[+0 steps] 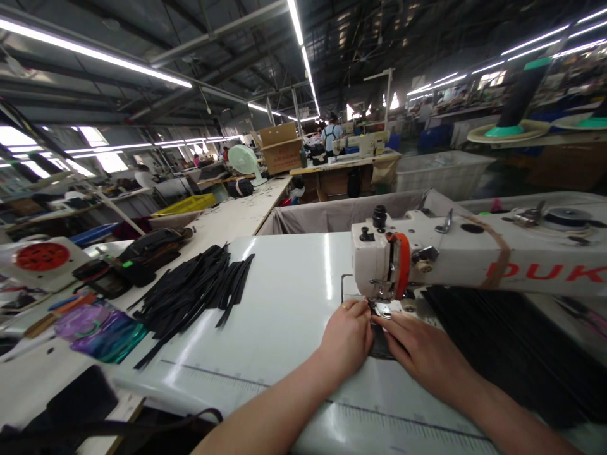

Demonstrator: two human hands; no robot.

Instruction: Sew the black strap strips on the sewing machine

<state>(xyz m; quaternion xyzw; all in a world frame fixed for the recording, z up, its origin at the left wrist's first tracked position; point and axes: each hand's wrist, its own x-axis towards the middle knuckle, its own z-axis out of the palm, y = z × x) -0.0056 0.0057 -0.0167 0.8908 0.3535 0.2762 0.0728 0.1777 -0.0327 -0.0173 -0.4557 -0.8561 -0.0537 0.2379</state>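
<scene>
A white sewing machine (427, 253) reaches in from the right, its head over the pale worktop. Beneath the needle area, a small piece of black fabric (382, 347) lies by the metal presser foot (382, 309). My left hand (348, 332) is closed at the left edge of this fabric, its curled fingertips close to the foot; a ring shows on one finger. From the other side my right hand (420, 344) rests with fingers stretched out over the fabric's right edge, the index fingertip beside the foot. Both hands partly hide the fabric.
Many black strips (199, 284) are heaped on the worktop at left. More black material (512, 347) lies under the machine arm. A purple and teal pouch (99, 332) sits far left. Beyond stand a green fan (243, 160), a cardboard box (279, 148) and a person (331, 134).
</scene>
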